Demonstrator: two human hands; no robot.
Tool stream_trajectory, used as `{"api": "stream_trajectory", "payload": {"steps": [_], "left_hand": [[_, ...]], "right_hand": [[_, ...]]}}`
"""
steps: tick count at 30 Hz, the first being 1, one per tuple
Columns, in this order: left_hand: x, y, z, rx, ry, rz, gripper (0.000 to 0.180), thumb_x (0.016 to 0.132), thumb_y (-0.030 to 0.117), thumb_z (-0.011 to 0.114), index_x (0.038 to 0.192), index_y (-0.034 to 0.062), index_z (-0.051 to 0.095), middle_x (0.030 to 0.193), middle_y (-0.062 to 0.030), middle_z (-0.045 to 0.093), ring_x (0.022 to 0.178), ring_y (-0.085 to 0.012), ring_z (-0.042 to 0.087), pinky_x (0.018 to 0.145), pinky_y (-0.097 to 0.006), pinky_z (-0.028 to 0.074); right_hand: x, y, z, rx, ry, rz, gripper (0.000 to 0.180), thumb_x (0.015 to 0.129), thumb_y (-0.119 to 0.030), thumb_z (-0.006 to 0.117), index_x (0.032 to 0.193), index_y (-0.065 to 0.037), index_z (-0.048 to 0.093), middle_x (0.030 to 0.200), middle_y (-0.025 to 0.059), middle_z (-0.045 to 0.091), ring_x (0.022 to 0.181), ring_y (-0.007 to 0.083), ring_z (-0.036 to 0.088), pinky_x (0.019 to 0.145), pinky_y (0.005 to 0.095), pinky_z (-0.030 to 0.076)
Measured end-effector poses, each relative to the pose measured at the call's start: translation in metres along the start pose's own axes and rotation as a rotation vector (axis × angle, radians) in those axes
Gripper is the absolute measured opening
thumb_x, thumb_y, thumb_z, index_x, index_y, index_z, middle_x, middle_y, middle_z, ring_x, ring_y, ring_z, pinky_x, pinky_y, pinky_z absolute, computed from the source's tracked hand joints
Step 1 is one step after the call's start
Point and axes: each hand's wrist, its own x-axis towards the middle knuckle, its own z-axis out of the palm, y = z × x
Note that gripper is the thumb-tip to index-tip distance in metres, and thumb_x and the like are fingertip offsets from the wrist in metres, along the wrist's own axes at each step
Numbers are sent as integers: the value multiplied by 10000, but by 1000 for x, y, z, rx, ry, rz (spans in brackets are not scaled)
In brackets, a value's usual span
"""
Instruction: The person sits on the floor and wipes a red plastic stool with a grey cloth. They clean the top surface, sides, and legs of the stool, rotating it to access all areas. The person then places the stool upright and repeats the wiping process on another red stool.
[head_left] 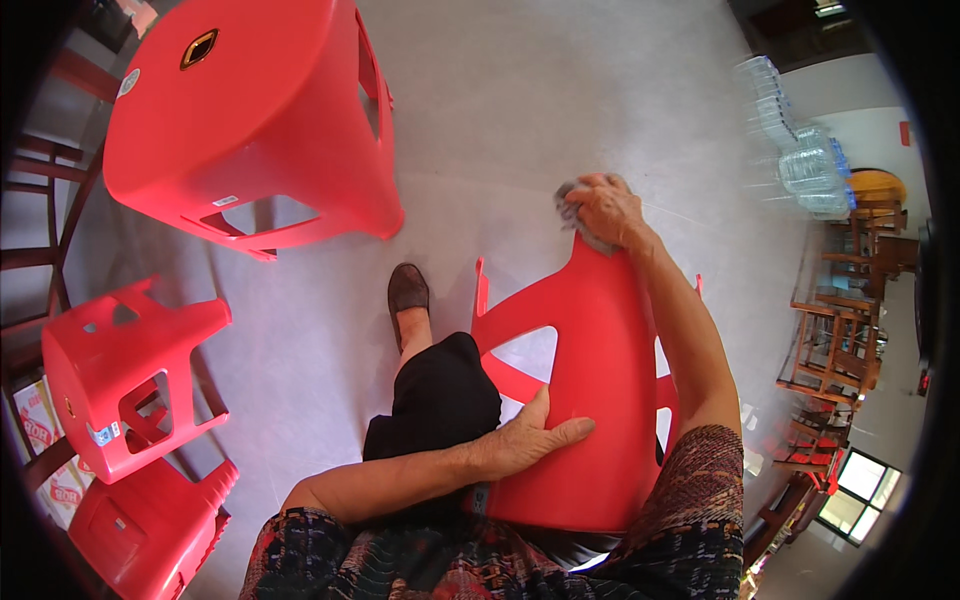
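The right hand (pixel 612 210) is closed around a grey cloth (pixel 570 198), pressing it against the tip of a leg on a red plastic stool (pixel 600 350). The left hand (pixel 525 440) lies spread on the stool's side, its thumb held apart. The stool is tipped over close against the person's body, that leg pointing away. Beside it are a dark-clad knee (pixel 440 390) and a brown shoe (pixel 408 288) on the grey floor (pixel 480 80). A large red stool (pixel 230 110) stands at upper left; two more, an upper one (pixel 75 385) and a lower one (pixel 120 530), are at far left. Wooden chairs (pixel 840 345) and clear plastic bundles (pixel 812 170) line the right.
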Motion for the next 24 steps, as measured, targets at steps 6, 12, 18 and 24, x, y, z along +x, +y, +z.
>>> {"api": "stream_trajectory", "payload": {"steps": [6, 12, 18, 24], "left_hand": [[0, 0, 3, -54, 59, -28, 678, 958, 267, 601, 1456, 21, 211, 1342, -87, 464, 1210, -152, 466, 1012, -309, 424], [-3, -9, 0, 57, 76, 18, 599, 947, 255, 618, 1409, 24, 313, 1310, -64, 488, 1193, -132, 478, 1010, -305, 423], [-3, -11, 4, -57, 107, 52, 549, 954, 242, 604, 1377, 10, 344, 1287, -72, 516, 1139, -138, 529, 977, -308, 455], [-9, -6, 9, -42, 144, 57, 530, 955, 254, 601, 1367, 17, 365, 1265, -78, 539, 1120, -144, 552, 966, -314, 469]], "right_hand": [[-84, -71, -23, -160, -89, -353, 259, 755, -398, 701, 974, -263, 737, 1187, -43, 603, 1169, 231, 544, 938, 548, 342], [-174, -109, -28, 98, 86, -579, 231, 730, -190, 641, 942, -228, 725, 1048, 46, 598, 992, 258, 599, 859, 480, 403], [-178, -61, -31, 267, 432, -142, 330, 819, -125, 591, 1134, -203, 650, 1063, 106, 570, 1010, 304, 552, 832, 437, 451], [-187, 41, 29, 282, 467, 303, 336, 883, -159, 552, 1213, -182, 607, 1055, 166, 549, 1012, 357, 538, 835, 455, 480]]}}
